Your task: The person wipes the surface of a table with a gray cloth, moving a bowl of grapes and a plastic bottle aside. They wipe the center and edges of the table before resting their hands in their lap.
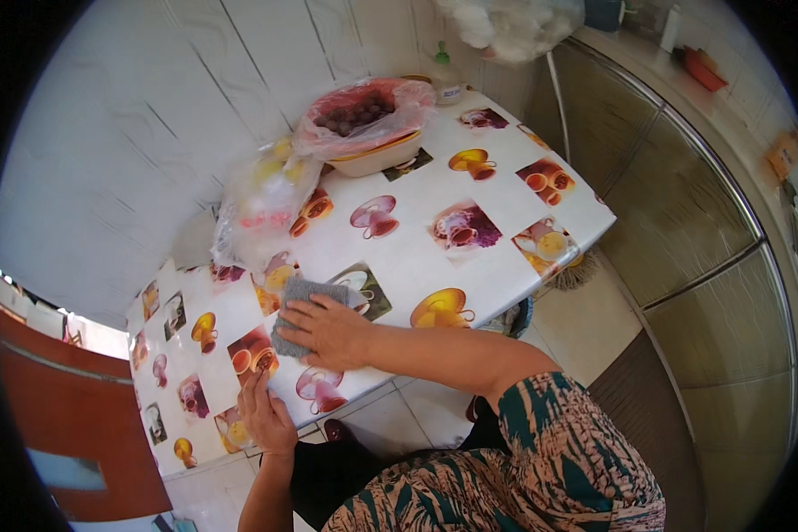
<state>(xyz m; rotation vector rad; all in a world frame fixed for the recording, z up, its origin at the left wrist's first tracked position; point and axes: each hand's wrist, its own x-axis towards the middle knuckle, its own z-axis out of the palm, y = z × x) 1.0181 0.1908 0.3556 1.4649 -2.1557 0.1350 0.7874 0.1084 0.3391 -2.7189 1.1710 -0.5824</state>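
A grey cloth lies folded on the table, near its middle. My right hand presses down on this cloth, its fingers laid across the top and holding it against the surface. Closer to me, my left hand rests at the near edge of the table with its fingers stretched out and nothing in it. Under both hands is the white tablecloth, printed with pictures of cups and saucers. The underside of the grey cloth is hidden.
By the wall stands a light basin lined with a pink plastic bag holding dark round fruit. Beside it sits a clear plastic bag with yellowish contents. A green-topped pump bottle stands behind. Cabinets line the right side.
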